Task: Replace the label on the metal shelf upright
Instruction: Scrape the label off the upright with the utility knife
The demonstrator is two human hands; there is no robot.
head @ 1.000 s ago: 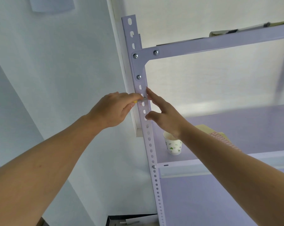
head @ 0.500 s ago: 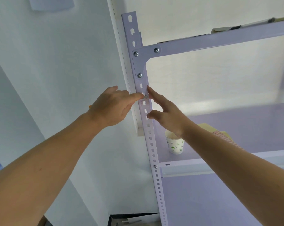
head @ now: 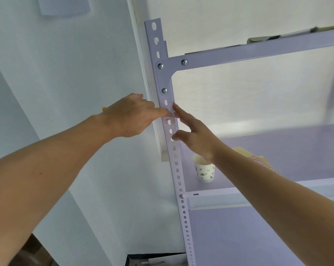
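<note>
Now my left hand point(head: 131, 116) pinches what may be a scraper against the label patch point(head: 170, 120) on the near-vertical upright point(head: 178, 169), my open right hand point(head: 195, 139) bracing from three o'clock.

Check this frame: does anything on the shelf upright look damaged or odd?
Yes. The upright has a smudged, pinkish patch around the slots just below where the left hand and right hand meet. It looks like label residue. Nothing else stands out.

Bright, diffuse daylight, cool tint; soft glare on wall point(head: 258, 104) behind shelf upright point(head: 178, 175); wide-angle bending at edges; slight overall softness.
</note>
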